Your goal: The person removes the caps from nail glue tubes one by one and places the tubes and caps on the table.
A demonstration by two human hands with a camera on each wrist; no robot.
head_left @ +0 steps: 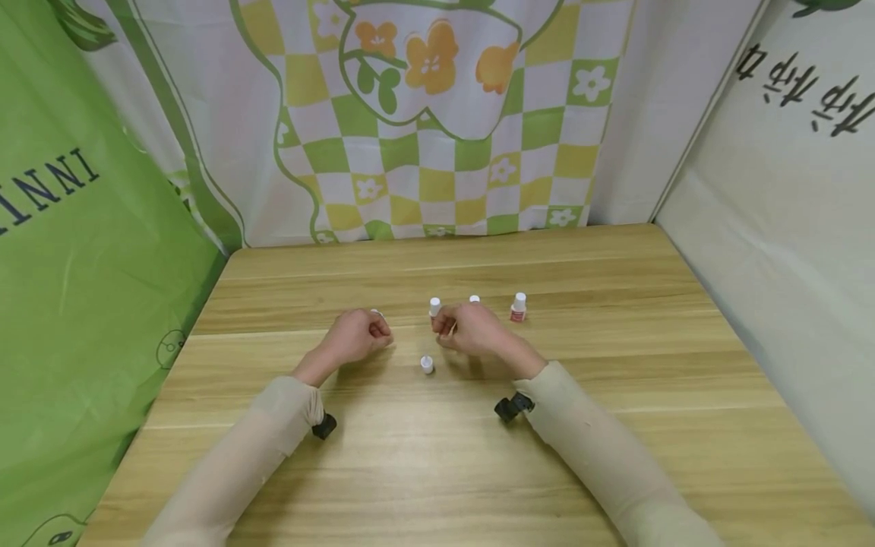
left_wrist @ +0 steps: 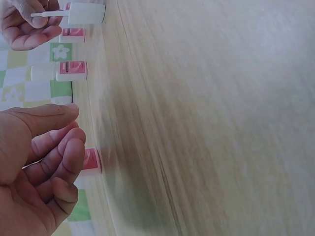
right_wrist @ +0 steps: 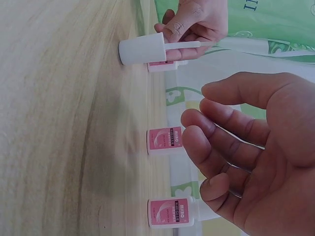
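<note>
A white brush cap (right_wrist: 142, 49) stands upside down on the table between the hands, its thin stem (right_wrist: 182, 45) pointing up. To its left and farther back is the left hand (head_left: 355, 336), fingers loosely curled with nothing between thumb and fingertips. A nail glue bottle (left_wrist: 91, 160) with a pink label stands behind those fingers, mostly covered in the head view. On the cap's other side hovers the right hand (head_left: 472, 328), also holding nothing, its thumb apart from the curved fingers. Just beyond it stand two more bottles (head_left: 435, 305) (right_wrist: 170, 212), partly hidden by the hand.
Another white-capped bottle (head_left: 519, 307) stands right of the right hand, in line with the others. The wooden table (head_left: 437, 471) reaches back to a checkered curtain (head_left: 437, 167). Green cloth (head_left: 82, 266) hangs at the left and white cloth (head_left: 786, 213) at the right.
</note>
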